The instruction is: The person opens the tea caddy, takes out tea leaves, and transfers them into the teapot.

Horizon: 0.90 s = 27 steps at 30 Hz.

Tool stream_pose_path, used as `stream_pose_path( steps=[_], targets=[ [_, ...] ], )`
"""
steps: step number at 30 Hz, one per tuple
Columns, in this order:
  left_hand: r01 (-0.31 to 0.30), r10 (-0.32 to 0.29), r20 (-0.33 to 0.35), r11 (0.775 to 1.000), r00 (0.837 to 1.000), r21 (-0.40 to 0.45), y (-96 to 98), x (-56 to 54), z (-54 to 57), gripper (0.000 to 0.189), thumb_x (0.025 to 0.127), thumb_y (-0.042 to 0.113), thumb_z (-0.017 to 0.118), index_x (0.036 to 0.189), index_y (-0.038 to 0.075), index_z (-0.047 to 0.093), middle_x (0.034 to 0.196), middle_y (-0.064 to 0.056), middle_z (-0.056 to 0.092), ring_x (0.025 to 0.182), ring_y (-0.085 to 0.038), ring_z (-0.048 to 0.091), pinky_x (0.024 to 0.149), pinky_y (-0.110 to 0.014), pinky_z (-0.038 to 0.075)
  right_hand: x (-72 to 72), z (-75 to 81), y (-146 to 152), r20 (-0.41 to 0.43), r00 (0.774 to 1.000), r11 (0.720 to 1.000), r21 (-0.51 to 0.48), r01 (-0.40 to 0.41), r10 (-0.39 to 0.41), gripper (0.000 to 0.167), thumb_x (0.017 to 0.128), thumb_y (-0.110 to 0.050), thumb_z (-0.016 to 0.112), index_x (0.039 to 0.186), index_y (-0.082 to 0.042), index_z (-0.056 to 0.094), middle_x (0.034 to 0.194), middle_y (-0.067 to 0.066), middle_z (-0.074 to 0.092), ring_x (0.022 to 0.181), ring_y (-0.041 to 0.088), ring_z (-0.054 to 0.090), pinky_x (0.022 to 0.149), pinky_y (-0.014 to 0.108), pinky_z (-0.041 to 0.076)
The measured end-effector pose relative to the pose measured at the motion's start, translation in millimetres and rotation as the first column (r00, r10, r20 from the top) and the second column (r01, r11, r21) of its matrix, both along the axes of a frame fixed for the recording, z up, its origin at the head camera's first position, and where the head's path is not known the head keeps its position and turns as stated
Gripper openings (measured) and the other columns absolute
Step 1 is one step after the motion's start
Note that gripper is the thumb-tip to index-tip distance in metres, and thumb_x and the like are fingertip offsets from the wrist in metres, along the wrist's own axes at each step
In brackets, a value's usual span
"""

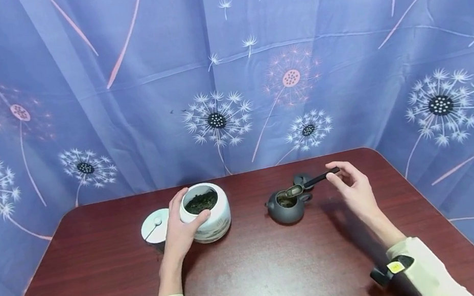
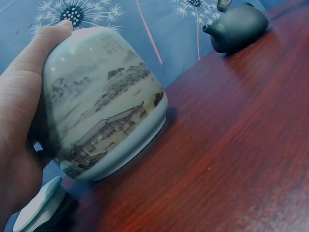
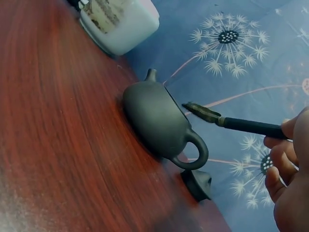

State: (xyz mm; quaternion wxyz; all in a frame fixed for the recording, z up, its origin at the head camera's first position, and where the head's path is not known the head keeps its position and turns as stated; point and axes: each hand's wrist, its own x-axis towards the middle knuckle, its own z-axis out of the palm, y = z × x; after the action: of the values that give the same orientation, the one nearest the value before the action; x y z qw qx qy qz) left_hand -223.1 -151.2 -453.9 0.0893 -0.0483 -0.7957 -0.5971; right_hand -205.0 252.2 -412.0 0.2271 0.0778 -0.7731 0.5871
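My left hand [image 1: 179, 233] grips a white ceramic tea jar [image 1: 217, 227] around its left side, thumb near the front rim. Dark dried tea leaves [image 1: 199, 203] show through its open mouth, and a painted landscape covers its wall in the left wrist view. To the right stands a dark clay teapot [image 1: 286, 216] without its lid. My right hand [image 1: 358, 192] pinches the black handle of a tea scoop [image 3: 251, 126]. The scoop's metal head [image 3: 205, 113] hangs above the teapot's mouth, with some dark stuff in it.
A round white jar lid [image 1: 154, 223] with a small knob lies left of the jar, partly behind my left wrist. Behind the teapot's handle rests its dark lid [image 1: 301, 179]. The reddish wooden table [image 1: 257, 274] meets a blue dandelion-print curtain [image 1: 159, 129] at the back.
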Motion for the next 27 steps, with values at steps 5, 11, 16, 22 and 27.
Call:
stream_pose_path(
  steps=[5,11,16,22,27],
  targets=[
    [0.01,-0.01,0.006,1.0,1.0,0.005,5.0,12.7,20.3,0.082,0.082,0.022,0.081,0.151,0.013,0.038,0.158,-0.009,0.032,0.145,-0.026,0.03,0.12,-0.05,0.02,3.2,4.4,-3.5,-0.008,1.0,0.996,0.084,-0.021,0.021,0.027,0.093,0.004,0.063,0.12,0.005,0.063,0.083,-0.008,0.065,0.066,0.001,0.053,0.059,0.019,0.041],
    [0.01,-0.01,0.008,1.0,1.0,0.004,7.7,17.0,25.3,0.081,0.082,0.021,0.08,0.15,0.011,0.039,0.157,-0.011,0.033,0.145,-0.03,0.031,0.119,-0.049,0.021,5.4,5.2,-6.4,-0.006,1.0,0.993,0.114,-0.009,0.009,0.027,0.092,0.005,0.064,0.118,0.003,0.065,0.082,-0.003,0.064,0.063,0.008,0.05,0.056,0.021,0.04],
    [0.011,-0.011,0.006,1.0,1.0,-0.001,8.2,15.5,27.0,0.08,0.083,0.021,0.08,0.15,0.012,0.039,0.156,-0.009,0.033,0.144,-0.026,0.031,0.119,-0.049,0.021,3.7,5.1,-5.0,-0.013,1.0,0.998,0.063,0.015,-0.014,0.025,0.091,0.002,0.067,0.116,0.002,0.066,0.079,-0.004,0.064,0.065,0.009,0.054,0.058,0.018,0.042],
    [0.01,-0.01,0.004,1.0,1.0,-0.004,6.6,13.2,25.6,0.081,0.082,0.02,0.08,0.151,0.012,0.037,0.157,-0.01,0.032,0.145,-0.026,0.03,0.12,-0.049,0.02,4.6,5.5,-2.8,-0.029,0.999,0.999,0.009,0.041,-0.041,0.025,0.089,0.0,0.07,0.113,0.006,0.066,0.075,0.011,0.064,0.065,0.016,0.055,0.056,0.017,0.041],
    [0.006,-0.006,-0.007,1.0,1.0,0.011,0.9,2.0,4.1,0.083,0.081,0.023,0.082,0.152,0.016,0.038,0.158,-0.006,0.032,0.146,-0.024,0.029,0.12,-0.049,0.019,8.6,8.1,0.6,-0.037,0.995,0.996,0.008,0.092,-0.092,0.024,0.087,0.001,0.073,0.11,0.005,0.069,0.073,0.006,0.065,0.064,0.009,0.056,0.056,0.017,0.04]
  ],
)
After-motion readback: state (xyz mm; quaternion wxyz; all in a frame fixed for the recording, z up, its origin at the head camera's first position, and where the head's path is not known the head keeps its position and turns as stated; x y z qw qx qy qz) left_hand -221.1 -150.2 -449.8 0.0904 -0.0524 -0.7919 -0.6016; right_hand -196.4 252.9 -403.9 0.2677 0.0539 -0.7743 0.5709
